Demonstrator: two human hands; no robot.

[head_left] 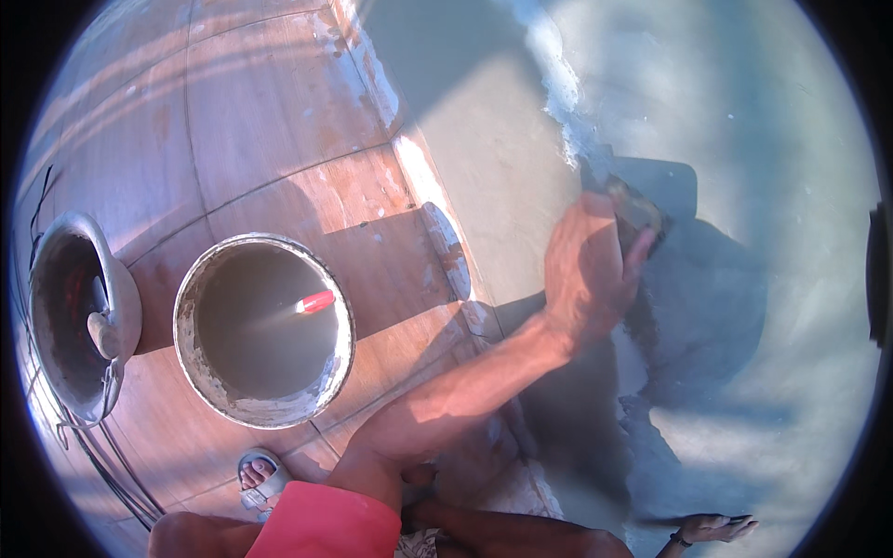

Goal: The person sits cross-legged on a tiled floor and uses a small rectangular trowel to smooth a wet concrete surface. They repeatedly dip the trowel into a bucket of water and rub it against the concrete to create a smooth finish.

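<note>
Head view shows the right hand point(586, 270) with fingers clamped on a brush point(637, 212) pressed to the wet grey wall point(744, 139) at right, bucket point(265, 330) near left for dipping; left hand unseen.

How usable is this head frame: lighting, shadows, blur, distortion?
Head view: hard low sunlight glares on the left hand and forearm; a dark shadow falls across the grey wall under the brush; fisheye bends the floor tile joints; the bucket stays fairly sharp; the rim is vignetted black.
</note>
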